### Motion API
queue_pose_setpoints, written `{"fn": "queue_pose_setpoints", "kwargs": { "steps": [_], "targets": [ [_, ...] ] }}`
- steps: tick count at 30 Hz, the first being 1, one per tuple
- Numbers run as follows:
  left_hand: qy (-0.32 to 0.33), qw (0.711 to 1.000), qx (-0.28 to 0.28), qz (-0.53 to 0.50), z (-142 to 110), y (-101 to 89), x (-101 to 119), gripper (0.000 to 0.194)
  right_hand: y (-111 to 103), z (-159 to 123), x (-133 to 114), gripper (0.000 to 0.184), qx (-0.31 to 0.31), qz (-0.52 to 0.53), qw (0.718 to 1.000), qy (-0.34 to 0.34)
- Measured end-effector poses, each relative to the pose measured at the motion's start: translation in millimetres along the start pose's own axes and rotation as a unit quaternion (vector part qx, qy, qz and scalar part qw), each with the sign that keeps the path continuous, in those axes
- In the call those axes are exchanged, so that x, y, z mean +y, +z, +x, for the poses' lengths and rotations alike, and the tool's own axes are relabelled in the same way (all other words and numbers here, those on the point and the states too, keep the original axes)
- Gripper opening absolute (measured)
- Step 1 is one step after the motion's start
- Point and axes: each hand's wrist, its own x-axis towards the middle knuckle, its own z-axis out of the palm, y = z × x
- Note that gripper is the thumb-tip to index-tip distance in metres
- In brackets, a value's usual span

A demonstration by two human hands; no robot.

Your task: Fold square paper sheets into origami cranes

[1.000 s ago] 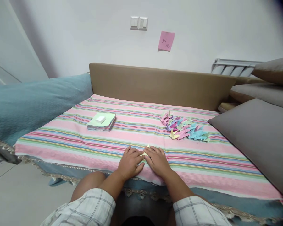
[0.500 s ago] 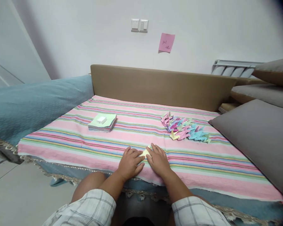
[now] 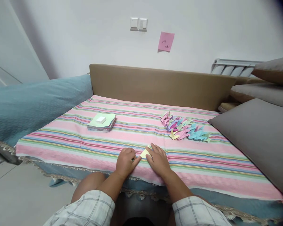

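Taking the folded yellow paper (image 3: 145, 153) as the centre of the clock in the head view, with twelve towards the tan backrest (image 3: 160, 84), your left hand (image 3: 126, 161) sits at eight and your right hand (image 3: 158, 160) at four. The right one lies flat over the paper, its fingers a little apart and its thumb along the near side. The left one has its fingers curled in and its thumb tip at the paper's left corner; you cannot tell from here whether it pinches that corner. The step in hand looks like pressing a crease into a small piece. Any further fold would call for steady weight from the right while the left thumb lines up the corner. For room, the striped cloth (image 3: 132, 128) runs from the paper towards twelve, between the paper stack (image 3: 106, 126) with its white block (image 3: 100, 120) at ten and the heap of paper birds (image 3: 185, 128) at two, both well apart from your fingers. At three, the grey cushion (image 3: 252, 135) bounds that side, and past the stack at ten rises the blue armrest (image 3: 42, 100). Mind six o'clock: the cloth's near edge passes close under your wrists, so draw the piece towards twelve for more support.
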Motion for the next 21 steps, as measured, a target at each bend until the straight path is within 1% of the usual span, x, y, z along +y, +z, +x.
{"fn": "queue_pose_setpoints", "kwargs": {
  "steps": [2,4,7,8,10,14,18,21],
  "targets": [
    [-0.022,1.0,-0.005,0.011,0.0,0.1,2.4,0.02,1.1,-0.4,0.7,0.044,0.01,0.008,1.0,-0.001],
    [-0.022,0.999,-0.015,0.018,0.0,0.1,4.7,0.023,2.0,-0.8,1.8,0.048,0.029,0.028,0.999,0.009],
    [-0.022,0.999,-0.025,0.015,0.3,0.7,6.2,0.022,2.5,-1.4,4.3,0.059,0.063,0.056,0.995,0.045],
    [-0.025,0.999,-0.026,0.012,0.6,1.0,6.3,0.02,2.5,-1.6,5.2,0.06,0.068,0.06,0.994,0.055],
    [-0.026,0.999,-0.029,0.007,1.2,1.4,6.3,0.018,2.4,-1.9,7.0,0.056,0.067,0.066,0.994,0.059],
    [-0.024,0.999,-0.028,0.002,2.2,0.4,7.3,0.016,2.6,-2.9,9.4,0.047,0.067,0.089,0.993,0.037],
    [-0.02,1.0,-0.021,0.008,2.1,-0.4,8.7,0.015,1.0,-4.5,8.4,0.044,0.092,0.125,0.988,0.014],
    [-0.018,1.0,-0.013,0.016,1.9,0.4,9.3,0.016,-1.3,-5.6,6.3,0.043,0.108,0.149,0.983,0.013]
  ]
}}
